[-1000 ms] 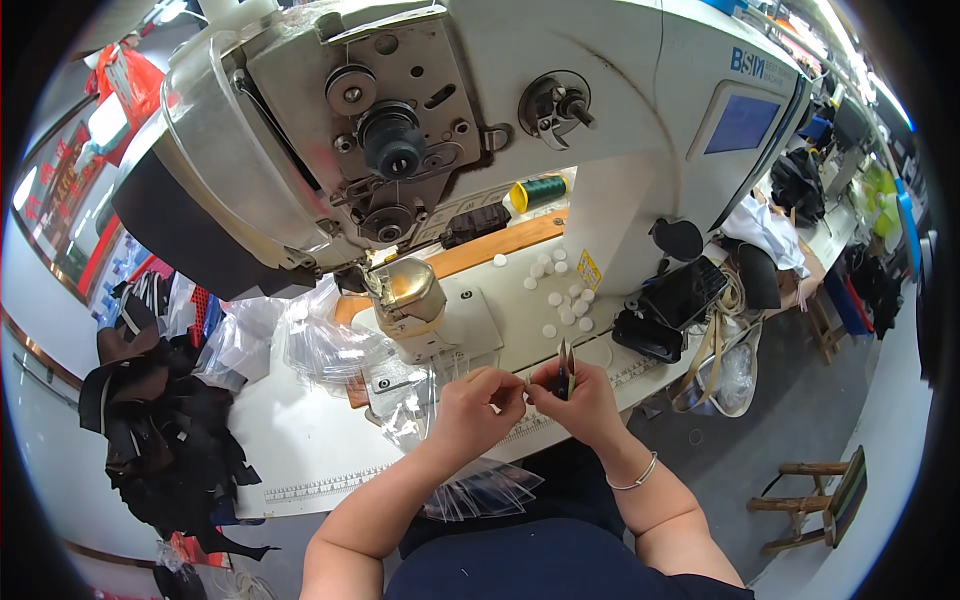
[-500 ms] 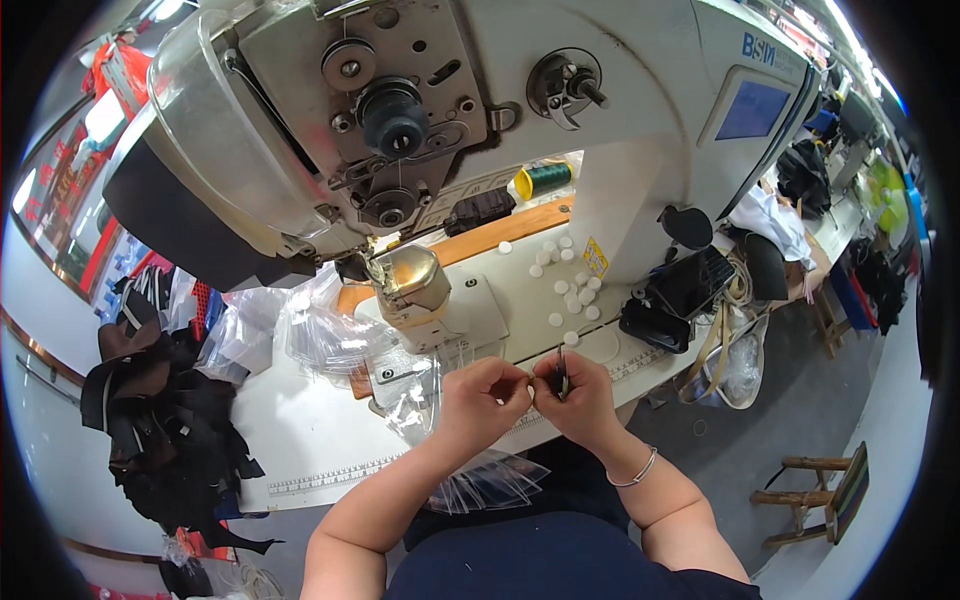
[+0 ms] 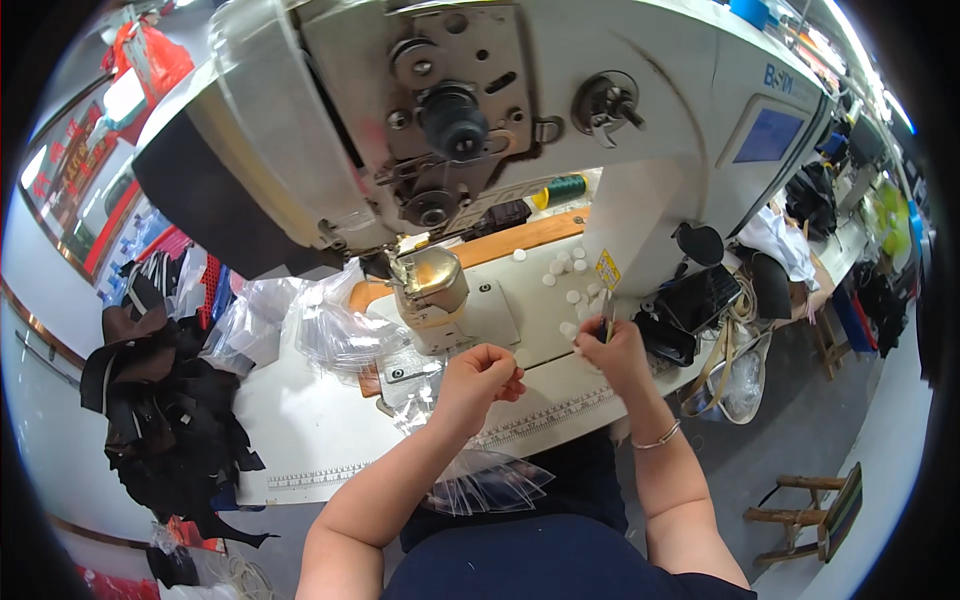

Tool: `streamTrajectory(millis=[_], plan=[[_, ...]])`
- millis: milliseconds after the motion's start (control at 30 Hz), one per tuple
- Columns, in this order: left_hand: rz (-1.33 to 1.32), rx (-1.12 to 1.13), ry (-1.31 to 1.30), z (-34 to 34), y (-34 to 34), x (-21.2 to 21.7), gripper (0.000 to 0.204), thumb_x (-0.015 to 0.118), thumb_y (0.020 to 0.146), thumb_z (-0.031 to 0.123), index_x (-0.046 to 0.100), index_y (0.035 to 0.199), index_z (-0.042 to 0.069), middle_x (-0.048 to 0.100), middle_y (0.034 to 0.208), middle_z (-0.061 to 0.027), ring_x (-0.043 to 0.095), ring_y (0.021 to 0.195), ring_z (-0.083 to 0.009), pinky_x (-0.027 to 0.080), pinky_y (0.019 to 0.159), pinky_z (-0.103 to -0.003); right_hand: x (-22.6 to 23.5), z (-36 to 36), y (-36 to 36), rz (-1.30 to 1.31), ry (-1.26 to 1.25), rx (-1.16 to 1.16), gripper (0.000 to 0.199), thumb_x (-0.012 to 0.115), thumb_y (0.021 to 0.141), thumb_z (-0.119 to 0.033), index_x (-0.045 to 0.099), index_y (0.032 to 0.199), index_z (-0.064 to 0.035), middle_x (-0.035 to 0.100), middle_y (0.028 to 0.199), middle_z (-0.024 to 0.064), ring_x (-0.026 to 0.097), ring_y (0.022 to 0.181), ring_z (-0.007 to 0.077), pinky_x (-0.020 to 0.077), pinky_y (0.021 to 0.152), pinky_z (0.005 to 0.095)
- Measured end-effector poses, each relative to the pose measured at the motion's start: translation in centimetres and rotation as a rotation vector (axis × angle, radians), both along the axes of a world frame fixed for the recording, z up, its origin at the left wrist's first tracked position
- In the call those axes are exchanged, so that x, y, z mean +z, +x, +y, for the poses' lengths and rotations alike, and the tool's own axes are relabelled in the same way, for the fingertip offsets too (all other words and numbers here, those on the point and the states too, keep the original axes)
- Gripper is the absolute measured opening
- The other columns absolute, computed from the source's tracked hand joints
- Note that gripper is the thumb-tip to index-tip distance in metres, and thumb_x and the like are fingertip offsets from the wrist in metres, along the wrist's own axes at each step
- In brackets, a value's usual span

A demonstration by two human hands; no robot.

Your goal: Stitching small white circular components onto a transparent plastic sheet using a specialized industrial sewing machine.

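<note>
My right hand (image 3: 618, 357) is closed around a pair of small thread snips (image 3: 607, 308), whose metal tips point up past the fingers. Its fingertips are at the near edge of a scatter of white round discs (image 3: 573, 297) on the sewing machine's bed. In front of the machine's post, my left hand (image 3: 480, 384) is pinched closed; whatever its fingers hold is hidden. A single white disc (image 3: 522, 357) shows just beyond those fingertips. Clear plastic pieces (image 3: 335, 330) lie left of the post, and more clear plastic (image 3: 490, 482) hangs over the table's front edge.
The sewing machine's head (image 3: 460, 110) overhangs the table (image 3: 290, 440). A measuring tape strip (image 3: 545, 413) runs along the front edge. Dark fabric pieces (image 3: 175, 430) hang at the left. A black box-like object (image 3: 665, 338) stands right of my right hand, and a wooden chair (image 3: 810, 515) is at lower right.
My hands were together near the table's front edge. The right hand has moved away to the upper right, to the discs, with the snips. My left hand stays nearly in place; the view has shifted slightly.
</note>
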State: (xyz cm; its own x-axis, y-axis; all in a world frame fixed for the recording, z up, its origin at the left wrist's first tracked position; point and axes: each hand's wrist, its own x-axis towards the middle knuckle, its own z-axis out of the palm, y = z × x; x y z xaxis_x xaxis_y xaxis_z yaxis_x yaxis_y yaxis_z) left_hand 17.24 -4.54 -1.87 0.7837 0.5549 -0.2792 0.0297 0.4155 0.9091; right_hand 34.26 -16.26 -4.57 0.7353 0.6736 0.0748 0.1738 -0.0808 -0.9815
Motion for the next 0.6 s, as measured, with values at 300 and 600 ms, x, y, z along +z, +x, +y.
streamTrajectory(millis=[300,600], plan=[[0.164,0.017,0.758,-3.2,-4.7,-0.8,0.005,0.060,0.075,0.003,0.060,0.078,0.000,0.058,0.062,-0.0044,0.055,0.058,-0.0067,0.045,0.054,-0.020,2.1,-0.9,-6.5,-0.009,-0.061,0.546,0.010,0.069,0.072,-0.003,0.063,0.080,-0.0027,0.054,0.060,-0.0025,0.046,0.055,0.0035,0.0376,0.051,0.0196],[0.540,0.356,1.577,2.6,-10.8,-3.4,0.037,0.069,0.070,0.022,0.058,0.102,0.006,0.057,0.105,-0.0084,0.050,0.104,-0.0275,0.039,0.082,-0.039,1.3,0.4,-7.2,0.072,-0.140,0.299,0.006,0.067,0.075,-0.005,0.063,0.077,-0.0009,0.058,0.063,-0.0019,0.048,0.057,0.0036,0.0382,0.053,0.0189]])
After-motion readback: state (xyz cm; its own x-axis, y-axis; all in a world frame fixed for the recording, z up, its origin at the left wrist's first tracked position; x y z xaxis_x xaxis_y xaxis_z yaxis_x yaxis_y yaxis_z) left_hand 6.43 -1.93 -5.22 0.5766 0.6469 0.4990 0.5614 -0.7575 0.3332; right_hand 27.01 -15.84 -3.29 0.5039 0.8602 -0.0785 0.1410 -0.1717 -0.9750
